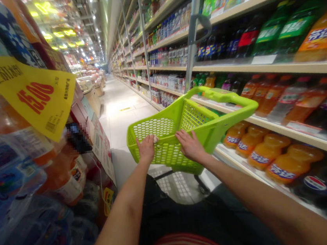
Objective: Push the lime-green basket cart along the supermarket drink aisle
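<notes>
A green shopping cart (168, 147) stands in a supermarket aisle (122, 119), its handle (223, 95) close to shelved bottles (272, 93). The left hand (146, 150) and right hand (190, 146) each close a loose grip over its near rim; uneven pulling could swing the handle into the bottles.

Bottled drinks (272, 27) line shelves (301, 66) opposite a yellow price sign (34, 94).
</notes>
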Demonstrator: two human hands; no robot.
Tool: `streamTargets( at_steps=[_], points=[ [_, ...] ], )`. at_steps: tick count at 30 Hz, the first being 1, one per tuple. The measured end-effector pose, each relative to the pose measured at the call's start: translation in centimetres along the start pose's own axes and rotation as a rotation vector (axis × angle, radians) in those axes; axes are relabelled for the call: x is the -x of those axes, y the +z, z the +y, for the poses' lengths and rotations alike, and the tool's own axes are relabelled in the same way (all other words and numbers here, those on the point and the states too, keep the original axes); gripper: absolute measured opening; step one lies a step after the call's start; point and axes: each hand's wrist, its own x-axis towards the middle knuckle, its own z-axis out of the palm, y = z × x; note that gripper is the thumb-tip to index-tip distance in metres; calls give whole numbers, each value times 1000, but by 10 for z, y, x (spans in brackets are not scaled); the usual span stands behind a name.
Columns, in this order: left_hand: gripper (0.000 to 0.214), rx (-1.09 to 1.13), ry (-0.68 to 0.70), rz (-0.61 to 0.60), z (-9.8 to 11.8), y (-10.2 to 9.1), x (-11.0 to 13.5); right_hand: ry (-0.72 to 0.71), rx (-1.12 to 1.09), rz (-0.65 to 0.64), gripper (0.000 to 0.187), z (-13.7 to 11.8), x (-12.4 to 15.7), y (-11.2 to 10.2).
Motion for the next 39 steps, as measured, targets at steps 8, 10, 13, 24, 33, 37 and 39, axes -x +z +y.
streamTargets(
  at_steps=[8, 10, 13, 24, 33, 37, 39],
  points=[
    [37, -21, 5, -2, 6, 5, -2, 60, 5, -58, 57, 7, -7, -7],
    [38, -12, 18, 12, 11, 8, -2, 91, 11, -68, 57, 4, -10, -10],
    [39, -4, 34, 18, 13, 11, -1, 105, 6, -69, 58, 1, -14, -10],
    [39, -44, -27, 28, -2, 9, -2, 117, -29, -83, 57, 2, -14, -4],
    [40, -24, 50, 35, 12, 11, -5, 80, -36, -99, 56, -9, -15, -6],
    [40, -39, -33, 62, -5, 3, -1, 89, -53, -94, 57, -10, -15, -6],
    [40, -40, -45, 55, -2, 2, 0, 96, -50, -91, 57, -13, -16, -6]
  ],
)
